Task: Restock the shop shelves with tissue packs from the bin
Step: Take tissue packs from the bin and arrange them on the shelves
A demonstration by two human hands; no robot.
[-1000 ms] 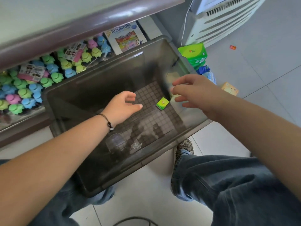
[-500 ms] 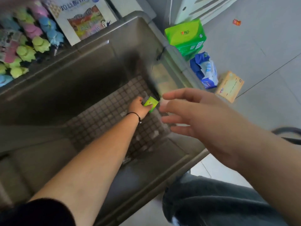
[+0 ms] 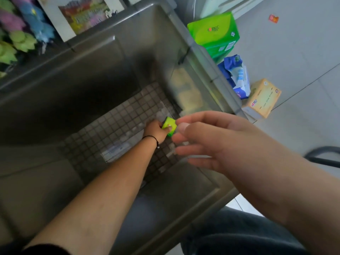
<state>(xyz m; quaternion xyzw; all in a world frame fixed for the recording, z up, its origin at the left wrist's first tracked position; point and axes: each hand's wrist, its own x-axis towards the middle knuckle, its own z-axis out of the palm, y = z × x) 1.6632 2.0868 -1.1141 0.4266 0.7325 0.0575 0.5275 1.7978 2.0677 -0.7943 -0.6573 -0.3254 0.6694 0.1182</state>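
Observation:
A large grey plastic bin (image 3: 206, 57) fills most of the view, with a gridded bottom. Deep inside it, my left hand (image 3: 155, 130) is closed on a small green tissue pack (image 3: 170, 126), lifted slightly off the bin floor. My right hand (image 3: 206, 142) hovers over the bin's right side, close to the camera, fingers spread and holding nothing. It sits just right of the small pack without touching it.
Beside the bin on the tiled floor lie a big green tissue pack (image 3: 213, 34), a blue and white pack (image 3: 236, 76) and an orange tissue box (image 3: 262, 98). A shelf with colourful plush toys (image 3: 20, 34) and a picture box (image 3: 84, 13) runs behind the bin.
My left hand reached down into the bin and closed on the small green pack. The camera leaned closer over the bin. My right hand stayed open above the right side.

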